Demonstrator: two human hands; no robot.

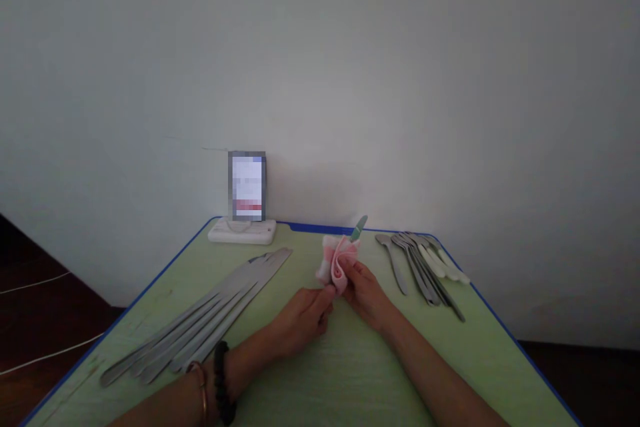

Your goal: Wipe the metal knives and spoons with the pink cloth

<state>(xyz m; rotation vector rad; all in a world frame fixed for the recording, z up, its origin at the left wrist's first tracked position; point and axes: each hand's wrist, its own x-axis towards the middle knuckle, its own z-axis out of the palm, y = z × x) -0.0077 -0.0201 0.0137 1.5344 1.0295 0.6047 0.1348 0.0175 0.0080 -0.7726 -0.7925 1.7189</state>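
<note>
My right hand (364,290) is closed around a pink and white cloth (336,263) wrapped about a utensil, whose pale green handle tip (359,228) sticks out above the cloth. My left hand (303,320) pinches the lower edge of the same cloth, fingers closed. Both hands rest low over the middle of a green table (345,367) with a blue rim. A dark bead bracelet and a thin bangle sit on my left wrist.
Several long flat metal utensils (210,317) lie in a row at the left. Several spoons and pale-handled utensils (425,263) lie at the right. A phone (247,187) stands upright on a white stand (243,231) at the back edge, against a white wall.
</note>
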